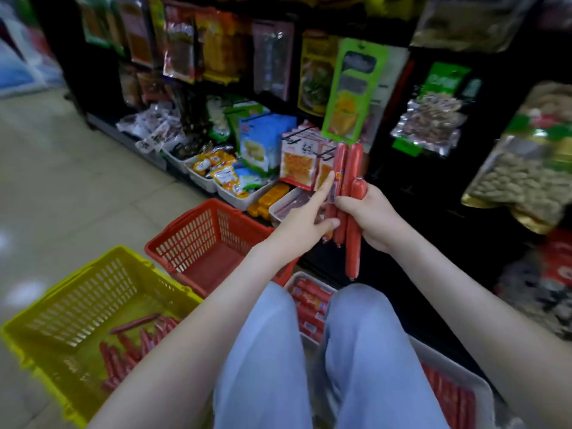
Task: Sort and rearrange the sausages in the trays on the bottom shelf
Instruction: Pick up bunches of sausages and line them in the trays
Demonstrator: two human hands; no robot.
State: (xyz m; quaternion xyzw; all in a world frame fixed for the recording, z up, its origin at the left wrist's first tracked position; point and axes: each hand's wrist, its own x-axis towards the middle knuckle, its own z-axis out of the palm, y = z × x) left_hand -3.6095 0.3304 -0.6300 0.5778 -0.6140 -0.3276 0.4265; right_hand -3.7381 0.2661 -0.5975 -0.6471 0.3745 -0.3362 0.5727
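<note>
Before the bottom shelf, a bundle of red sausages (349, 168) stands upright in the right hand (371, 218), which grasps it.
The left hand (303, 224) is released, its straight forefinger and thumb touching the bundle. On the floor, a yellow basket (37, 320) holds loose sausages (130, 348), with a red basket (192, 230) just beside it. A white tray (305, 275) between the knees and a second tray (464, 373) at the right both hold packed red sausages.
</note>
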